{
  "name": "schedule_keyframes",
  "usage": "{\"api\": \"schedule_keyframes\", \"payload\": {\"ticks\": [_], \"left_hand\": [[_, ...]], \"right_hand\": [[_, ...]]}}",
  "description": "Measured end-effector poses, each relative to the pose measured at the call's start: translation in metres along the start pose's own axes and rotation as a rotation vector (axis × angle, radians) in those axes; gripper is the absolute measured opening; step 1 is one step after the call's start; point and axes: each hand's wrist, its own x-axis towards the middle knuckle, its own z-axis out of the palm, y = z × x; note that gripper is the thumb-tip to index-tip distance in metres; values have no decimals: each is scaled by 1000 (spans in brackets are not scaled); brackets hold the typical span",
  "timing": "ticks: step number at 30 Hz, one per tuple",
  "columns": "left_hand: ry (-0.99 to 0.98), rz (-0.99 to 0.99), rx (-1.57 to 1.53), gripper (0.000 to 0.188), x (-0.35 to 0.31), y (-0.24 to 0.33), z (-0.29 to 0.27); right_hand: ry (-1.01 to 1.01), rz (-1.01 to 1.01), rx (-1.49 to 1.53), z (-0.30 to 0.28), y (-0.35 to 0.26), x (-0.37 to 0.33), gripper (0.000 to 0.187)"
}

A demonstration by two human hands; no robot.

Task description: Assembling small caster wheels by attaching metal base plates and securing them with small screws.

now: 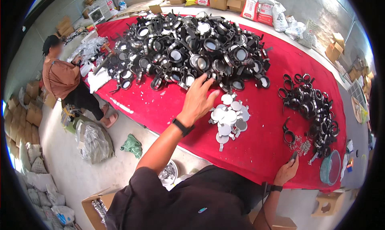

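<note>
My left hand (197,97) stretches to the near edge of a large heap of black round parts (209,44), many with pale or glassy discs in their rings. Its fingers are apart, the tips at the lowest parts of the heap; no held part shows. Right beside it lies a small pile of white and grey discs with tabs (229,117). My right hand (286,173) is at the table's near edge, closed round a small dark tool (294,154) whose kind I cannot make out. Just beyond it are many small metal pieces (301,146) and a single black ring (288,137).
A second heap of black rings (306,99) stands at the right of the red-covered table (256,150), near a teal-rimmed mesh basket (330,168). At far left a person (62,77) works at the table. Bags, cartons and an open box (96,208) sit on the floor.
</note>
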Motion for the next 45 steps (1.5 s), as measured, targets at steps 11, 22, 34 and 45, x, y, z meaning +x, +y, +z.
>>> {"api": "schedule_keyframes", "payload": {"ticks": [11,22,34,45], "left_hand": [[-144,-70,11,24,-152,-48,-56],[5,-24,63,9,-161,-58,-38],[182,-652,-473,36,-148,-68,-31],[-143,-411,279,18,-140,-39,-18]], "right_hand": [[-87,-205,39,-10,-30,8,44],[-301,-370,84,24,-82,18,24],[-380,-48,129,24,-86,2,22],[-735,-209,321,10,-79,3,23]]}}
